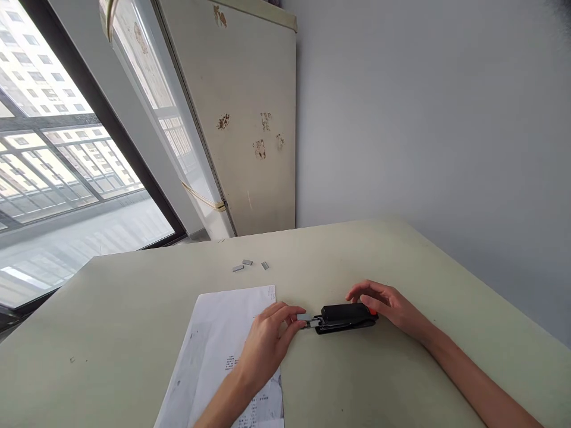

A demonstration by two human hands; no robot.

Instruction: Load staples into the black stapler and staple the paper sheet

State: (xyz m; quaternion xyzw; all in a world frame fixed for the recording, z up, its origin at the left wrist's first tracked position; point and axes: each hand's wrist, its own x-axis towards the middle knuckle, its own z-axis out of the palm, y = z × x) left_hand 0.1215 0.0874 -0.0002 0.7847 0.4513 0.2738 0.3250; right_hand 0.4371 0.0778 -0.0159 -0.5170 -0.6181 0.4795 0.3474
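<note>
The stapler looks plastic, the staple strips metallic, the sheets matt paper, the tabletop smooth.

The head camera faces forward, down across the table.

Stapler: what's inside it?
A metal piece juts from the stapler toward the left hand. Whatever lies deeper is covered by its black casing, so staples inside can't be confirmed.

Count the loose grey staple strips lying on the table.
3, all beyond the paper: a left strip, a middle strip slightly farther back, and a right strip. Others could be hidden under the paper.
</note>
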